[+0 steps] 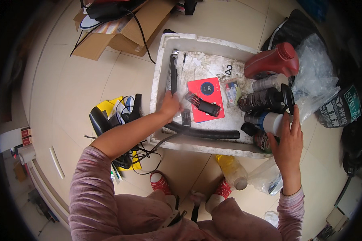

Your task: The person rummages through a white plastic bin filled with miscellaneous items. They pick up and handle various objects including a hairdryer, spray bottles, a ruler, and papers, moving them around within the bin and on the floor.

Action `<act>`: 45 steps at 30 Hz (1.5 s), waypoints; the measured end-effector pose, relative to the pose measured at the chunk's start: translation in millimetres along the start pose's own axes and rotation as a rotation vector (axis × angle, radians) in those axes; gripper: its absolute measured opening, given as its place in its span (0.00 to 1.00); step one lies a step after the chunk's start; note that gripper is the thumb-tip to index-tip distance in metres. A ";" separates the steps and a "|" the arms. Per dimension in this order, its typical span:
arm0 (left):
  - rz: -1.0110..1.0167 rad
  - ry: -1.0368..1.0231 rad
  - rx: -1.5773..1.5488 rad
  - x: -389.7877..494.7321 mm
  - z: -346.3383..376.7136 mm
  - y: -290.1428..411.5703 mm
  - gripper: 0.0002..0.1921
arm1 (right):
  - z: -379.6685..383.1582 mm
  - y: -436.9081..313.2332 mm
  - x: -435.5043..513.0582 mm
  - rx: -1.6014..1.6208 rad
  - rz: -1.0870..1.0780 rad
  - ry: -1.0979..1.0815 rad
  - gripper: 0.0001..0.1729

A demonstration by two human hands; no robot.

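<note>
A white foam box [196,147] lies before me on the floor. My left hand [170,104], inside its left side, curls around the lower end of a long black bar [174,73]. Beside that hand is a red card or booklet [203,84] with a black comb-like attachment [209,108] on it. A black corrugated hose [211,133] runs along the near wall. At the right, my right hand [289,141] spreads its fingers over a white-capped can [273,123], next to a black bottle [256,100]. The fingers partly hide the can.
In the box stand a red jug [271,61], a grey can [268,82] and small packets [231,93]. A hair dryer [99,120] and tangled cords lie left of it. A cardboard box [138,27] is beyond; a bottle of yellow liquid [232,171] lies near my feet.
</note>
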State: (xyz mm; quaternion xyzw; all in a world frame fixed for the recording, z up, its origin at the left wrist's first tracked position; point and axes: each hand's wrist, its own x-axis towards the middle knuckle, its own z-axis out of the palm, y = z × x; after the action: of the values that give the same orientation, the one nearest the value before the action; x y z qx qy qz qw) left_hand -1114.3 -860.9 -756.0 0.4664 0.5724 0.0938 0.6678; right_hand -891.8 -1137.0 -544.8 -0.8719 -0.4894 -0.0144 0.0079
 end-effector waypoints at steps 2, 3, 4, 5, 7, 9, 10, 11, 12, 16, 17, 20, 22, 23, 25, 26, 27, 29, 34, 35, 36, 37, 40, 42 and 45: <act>-0.063 0.043 -0.150 4.7 1.4 3.3 0.05 | -0.2 -0.7 -1.5 0.000 -0.005 0.017 0.42; -0.103 0.061 -0.230 6.3 2.4 6.3 0.06 | -0.8 -0.9 -2.2 0.000 0.003 0.004 0.42; -0.143 0.077 -0.310 6.7 3.3 9.2 0.07 | -1.8 -1.4 -3.3 0.001 0.002 0.003 0.42; -0.145 0.059 -0.347 5.9 4.9 11.3 0.09 | -3.1 -1.8 -3.8 0.003 0.000 0.007 0.42; -0.155 0.040 -0.421 1.5 9.8 12.4 0.14 | -7.5 -3.9 -5.7 0.019 0.000 0.004 0.41; -0.084 0.149 -0.406 -5.2 16.8 7.1 0.16 | -12.3 -8.8 -9.1 0.016 -0.020 0.032 0.40; -0.056 0.207 -0.393 -7.4 18.5 3.8 0.16 | -14.0 -12.4 -11.1 0.004 -0.040 0.064 0.39; -0.038 0.220 -0.394 -8.0 18.3 1.0 0.16 | -14.6 -16.7 -13.2 -0.008 -0.055 0.096 0.37; -0.028 0.226 -0.388 -7.6 17.1 -1.8 0.16 | -13.7 -23.1 -16.8 0.049 -0.083 0.101 0.35; 0.017 0.224 -0.306 -1.5 9.1 -9.6 0.14 | 14.6 -63.9 -26.4 0.577 -0.270 -0.059 0.27; 0.060 0.231 -0.330 -1.4 9.1 -10.5 0.12 | 28.9 -77.3 -23.9 0.823 -0.269 -0.163 0.25; 0.110 0.274 -0.394 -5.9 12.3 -8.1 0.08 | 95.5 -122.1 27.6 1.347 -0.090 -0.494 0.21; 0.110 0.254 -0.465 -13.5 12.2 -3.3 0.06 | 138.5 -147.0 74.4 1.419 -0.008 -0.634 0.24; 0.073 0.253 -0.446 -17.4 11.0 -0.3 0.06 | 156.8 -163.7 92.8 1.455 0.053 -0.618 0.25; 0.051 0.220 -0.405 -23.1 6.7 6.0 0.05 | 182.3 -197.9 121.3 1.436 0.120 -0.528 0.27; 0.051 0.173 -0.417 -24.7 5.2 8.2 0.05 | 189.2 -210.0 131.8 1.319 0.188 -0.504 0.29; 0.050 0.135 -0.418 -25.6 3.1 10.1 0.05 | 192.7 -216.9 141.8 1.272 0.144 -0.549 0.29; 0.074 0.069 -0.465 -27.7 1.7 11.9 0.08 | 194.0 -230.1 154.1 1.222 0.162 -0.641 0.29; 0.044 0.053 -0.443 -63.3 -12.5 11.4 0.24 | 195.5 -256.8 169.4 0.909 0.006 -0.629 0.28; 0.010 0.091 -0.396 -77.3 -16.2 10.2 0.25 | 197.9 -263.4 166.1 0.774 -0.043 -0.530 0.29; 0.123 0.016 -0.276 -94.5 -21.7 8.3 0.27 | 200.7 -267.3 161.7 0.639 -0.093 -0.457 0.30; 0.237 -0.060 -0.154 -112.4 -28.4 6.8 0.29 | 202.7 -270.6 159.2 0.564 -0.136 -0.445 0.31; 0.742 -0.177 0.499 -131.3 -54.1 17.4 0.31 | 203.0 -268.3 157.1 0.455 -0.165 -0.464 0.31; 0.997 -0.140 0.845 -131.5 -62.7 20.4 0.31 | 199.6 -245.1 167.7 0.443 -0.243 -0.386 0.29; 1.064 -0.131 0.904 -125.0 -62.9 12.9 0.28 | 196.0 -184.0 179.4 0.259 -0.152 -0.145 0.25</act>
State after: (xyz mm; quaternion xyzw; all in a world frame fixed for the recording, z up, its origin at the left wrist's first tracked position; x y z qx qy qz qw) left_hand -1203.5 -903.9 -656.2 0.9199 0.2078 0.1323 0.3051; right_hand -952.2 -882.6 -734.9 -0.8227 -0.5512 0.1114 0.0838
